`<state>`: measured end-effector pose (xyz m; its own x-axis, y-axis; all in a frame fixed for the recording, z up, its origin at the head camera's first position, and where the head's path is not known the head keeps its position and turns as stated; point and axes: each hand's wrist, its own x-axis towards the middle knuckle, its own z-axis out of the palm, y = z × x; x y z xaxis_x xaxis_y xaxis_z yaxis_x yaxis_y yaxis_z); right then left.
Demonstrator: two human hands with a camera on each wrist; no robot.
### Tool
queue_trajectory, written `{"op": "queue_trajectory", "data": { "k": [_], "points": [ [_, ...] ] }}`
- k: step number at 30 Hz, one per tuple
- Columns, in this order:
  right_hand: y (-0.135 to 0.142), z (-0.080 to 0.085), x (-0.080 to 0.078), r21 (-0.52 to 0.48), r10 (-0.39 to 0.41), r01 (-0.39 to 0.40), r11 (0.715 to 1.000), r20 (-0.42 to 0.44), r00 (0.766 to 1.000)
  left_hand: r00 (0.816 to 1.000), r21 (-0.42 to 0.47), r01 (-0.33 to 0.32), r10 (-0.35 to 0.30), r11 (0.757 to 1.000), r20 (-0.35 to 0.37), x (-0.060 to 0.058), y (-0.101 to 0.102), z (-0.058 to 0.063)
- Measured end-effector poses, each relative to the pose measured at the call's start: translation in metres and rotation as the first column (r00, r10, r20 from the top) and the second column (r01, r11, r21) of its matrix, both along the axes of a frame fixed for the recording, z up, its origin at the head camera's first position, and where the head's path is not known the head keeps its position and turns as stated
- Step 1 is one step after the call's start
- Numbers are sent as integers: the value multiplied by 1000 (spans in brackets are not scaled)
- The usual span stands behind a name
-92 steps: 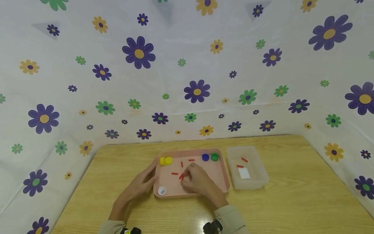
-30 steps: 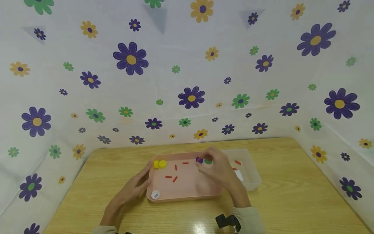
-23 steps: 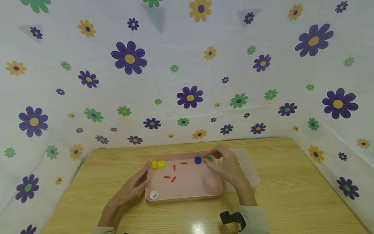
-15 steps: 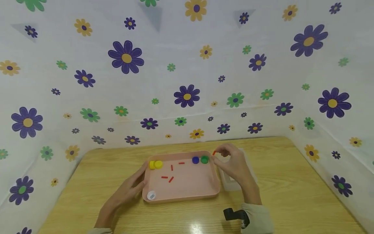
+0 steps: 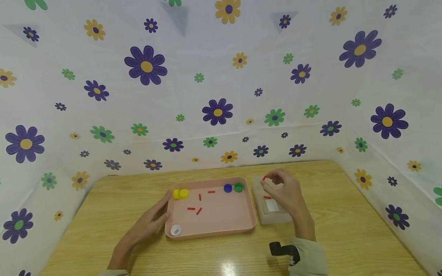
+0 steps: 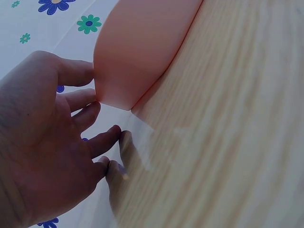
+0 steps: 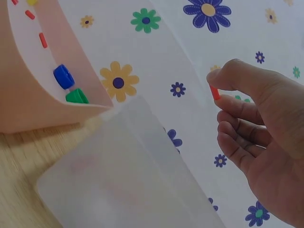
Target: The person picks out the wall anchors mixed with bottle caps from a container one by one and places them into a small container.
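Between thumb and index finger, my right hand (image 5: 289,194) pinches a short red stick (image 7: 215,92); in the head view it is over the back of the translucent plastic box (image 5: 274,219). Another red stick (image 5: 267,197) and a white square (image 5: 272,206) lie in that box, partly covered by the hand. Fingertips of my left hand (image 5: 151,220) touch the left end of the pink tray (image 5: 224,214), its fingers loosely extended in the left wrist view. Several red sticks (image 5: 211,191) lie scattered inside the tray, left of its middle.
Two yellow caps (image 5: 184,193) sit in the tray's back left corner. A blue cap (image 5: 228,188) and a green cap (image 5: 238,187) are at its back right. At the front left is a white round piece (image 5: 175,230). Flower-printed cloth surrounds the wooden table (image 5: 345,218).
My right hand has lifted a red stick from the middle of the tray and carried it right, past the blue and green caps, to the box. My left hand stays at the tray.
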<state>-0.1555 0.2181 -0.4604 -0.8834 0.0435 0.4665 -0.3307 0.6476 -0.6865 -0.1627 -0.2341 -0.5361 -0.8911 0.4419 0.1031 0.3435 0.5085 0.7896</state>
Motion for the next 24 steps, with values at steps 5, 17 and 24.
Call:
{"op": "queue_trajectory", "data": {
  "k": [5,17,24],
  "points": [
    [8,-3,1,4,-44,44,999,72,996,1000,-2,-2,2,1000,17,0,-1,0],
    [17,-4,1,-32,-38,39,999,31,999,1000,-9,0,0,1000,9,0,0,5],
    [16,-2,3,-20,-48,50,999,63,997,1000,1,8,-8,1000,5,-1,1,4]
  ]
}}
